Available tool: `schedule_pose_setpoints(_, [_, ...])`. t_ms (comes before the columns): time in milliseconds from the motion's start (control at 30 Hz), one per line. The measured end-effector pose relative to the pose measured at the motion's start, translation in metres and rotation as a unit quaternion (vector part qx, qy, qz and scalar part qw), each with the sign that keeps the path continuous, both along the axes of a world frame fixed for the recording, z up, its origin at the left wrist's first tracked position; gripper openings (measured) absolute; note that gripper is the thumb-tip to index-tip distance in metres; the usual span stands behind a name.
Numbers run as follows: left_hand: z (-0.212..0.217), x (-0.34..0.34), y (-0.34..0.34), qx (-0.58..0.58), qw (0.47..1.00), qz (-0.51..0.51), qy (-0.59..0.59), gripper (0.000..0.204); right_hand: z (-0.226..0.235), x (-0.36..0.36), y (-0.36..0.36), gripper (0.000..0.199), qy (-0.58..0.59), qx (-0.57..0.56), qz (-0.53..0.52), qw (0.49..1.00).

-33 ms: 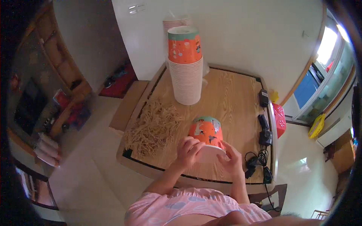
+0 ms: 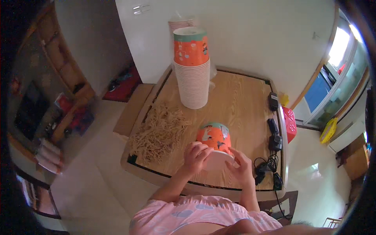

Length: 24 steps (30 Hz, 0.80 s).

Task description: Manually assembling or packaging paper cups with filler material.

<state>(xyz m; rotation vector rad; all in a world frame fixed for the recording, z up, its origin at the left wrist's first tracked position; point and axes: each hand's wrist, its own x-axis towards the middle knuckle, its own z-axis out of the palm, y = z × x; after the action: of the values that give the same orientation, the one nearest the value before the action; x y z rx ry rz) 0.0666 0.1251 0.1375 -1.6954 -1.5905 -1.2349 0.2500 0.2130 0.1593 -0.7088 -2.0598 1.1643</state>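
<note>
Near the front of the wooden table, a single orange paper tub with a green band and printed figures lies tilted, its open white rim toward me. My left hand has its fingers curled over the rim's left side. At the right side of the rim, my right hand grips the edge with thumb and fingers. Behind it stands a tall stack of upside-down paper tubs; only the top one shows its orange and green print. A heap of tangled tan strands lies to the left of my hands.
More stacked tubs stand behind the tall stack, against the wall. Black adapters and coiled cables run along the table's right edge. A red perforated plastic item is just beyond that edge. A cardboard box adjoins the left side.
</note>
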Motion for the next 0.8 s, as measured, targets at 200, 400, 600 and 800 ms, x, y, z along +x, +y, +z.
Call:
schedule_pose_setpoints(200, [0.008, 0.011, -0.001, -0.052, 0.997, -0.061, -0.012, 0.031, 0.010, 0.002, -0.001, 0.037, -0.045, 0.176, 0.044, 0.982])
schedule_pose_setpoints(400, [-0.003, 0.013, 0.001, -0.033, 0.997, -0.067, -0.018, 0.027, 0.020, 0.000, -0.003, 0.050, -0.109, 0.188, 0.063, 0.974])
schedule_pose_setpoints(600, [-0.002, 0.015, -0.006, -0.070, 0.996, -0.046, -0.032, 0.022, 0.017, -0.002, -0.009, 0.055, -0.121, 0.146, 0.047, 0.981])
schedule_pose_setpoints(800, [0.006, 0.016, -0.010, -0.037, 0.999, -0.029, -0.026, 0.019, 0.022, -0.002, -0.014, 0.042, -0.089, 0.099, 0.055, 0.990])
